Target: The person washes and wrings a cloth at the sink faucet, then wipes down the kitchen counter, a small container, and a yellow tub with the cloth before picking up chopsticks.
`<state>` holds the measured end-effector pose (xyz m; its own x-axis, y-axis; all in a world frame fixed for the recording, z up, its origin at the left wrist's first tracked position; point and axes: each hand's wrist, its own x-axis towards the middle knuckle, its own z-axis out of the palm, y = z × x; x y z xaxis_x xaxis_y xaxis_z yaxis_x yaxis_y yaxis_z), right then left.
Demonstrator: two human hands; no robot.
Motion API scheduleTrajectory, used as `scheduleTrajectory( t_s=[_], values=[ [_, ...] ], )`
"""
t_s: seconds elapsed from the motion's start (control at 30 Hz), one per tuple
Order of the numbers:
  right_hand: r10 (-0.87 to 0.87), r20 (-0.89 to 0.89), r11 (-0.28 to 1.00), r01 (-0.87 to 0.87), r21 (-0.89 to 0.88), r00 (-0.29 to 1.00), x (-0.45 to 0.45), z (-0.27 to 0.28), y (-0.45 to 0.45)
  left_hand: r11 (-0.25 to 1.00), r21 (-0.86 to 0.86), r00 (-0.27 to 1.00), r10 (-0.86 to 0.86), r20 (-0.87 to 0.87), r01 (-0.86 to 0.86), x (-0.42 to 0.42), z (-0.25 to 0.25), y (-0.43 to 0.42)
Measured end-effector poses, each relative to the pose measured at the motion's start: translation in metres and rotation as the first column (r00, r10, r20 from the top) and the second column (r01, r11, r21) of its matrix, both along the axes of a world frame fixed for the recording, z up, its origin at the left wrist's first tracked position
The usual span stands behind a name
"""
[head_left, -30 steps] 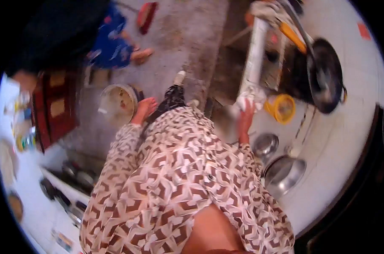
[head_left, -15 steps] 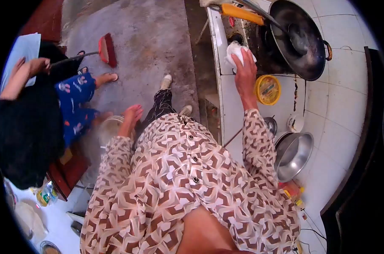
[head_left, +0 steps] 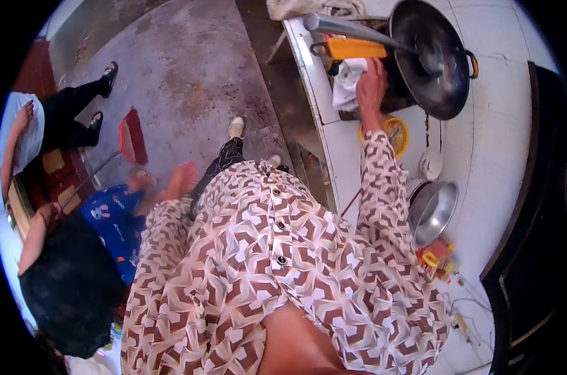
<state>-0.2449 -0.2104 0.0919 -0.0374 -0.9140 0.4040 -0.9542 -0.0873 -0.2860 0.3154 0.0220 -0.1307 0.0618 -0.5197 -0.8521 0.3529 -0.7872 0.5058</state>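
Observation:
My right hand [head_left: 372, 87] is closed on a white cloth [head_left: 346, 90], pressing it against the stove top below the wok's orange handle [head_left: 356, 49]. Right beside that hand sits a black wok [head_left: 443, 87], with a metal ladle [head_left: 352, 28] resting in it. A yellow-rimmed tub [head_left: 396, 134] stands near my right wrist, partly covered by my sleeve. On the other side, my left hand [head_left: 181, 180] hangs low with its fingers stretched out, holding nothing.
Along the white tiled counter are a metal basin [head_left: 436, 212], a white cup [head_left: 430, 164] and colourful packets [head_left: 438, 257]. Two people are at the left; one holds a long-handled red broom [head_left: 132, 139] over the concrete floor. A pale cloth [head_left: 314, 9] lies at the counter's far end.
My right hand has shifted with the cloth towards the wok's handle. The person with the broom now appears lower in view, and a second person's legs show more fully.

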Motion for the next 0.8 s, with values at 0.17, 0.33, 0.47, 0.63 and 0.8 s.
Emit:
scheduleTrajectory(
  t_s=[0.17,0.33,0.47,0.63,0.8],
  values=[
    [0.043,-0.064,0.998,-0.039,0.054,0.997,-0.009,-0.006,0.093,0.995,0.065,0.990,-0.077,0.114,0.070,-0.021,0.039,-0.033],
    [-0.053,0.045,0.947,0.036,0.320,0.998,-0.001,0.005,0.133,0.989,0.055,0.990,-0.137,0.029,0.136,-0.037,0.043,-0.056],
    [-0.062,0.103,0.998,0.065,-0.027,0.993,-0.001,0.026,0.073,0.962,0.062,0.962,-0.269,0.043,0.267,-0.061,0.054,-0.096],
    [-0.163,0.028,0.985,0.161,0.062,0.986,-0.012,-0.017,0.075,0.921,-0.099,0.927,-0.375,0.027,0.376,-0.116,0.114,-0.156],
    [-0.254,0.046,0.948,0.239,0.209,0.966,0.002,-0.010,0.156,0.907,-0.108,0.913,-0.408,0.019,0.408,-0.134,0.134,-0.164]
  ],
)
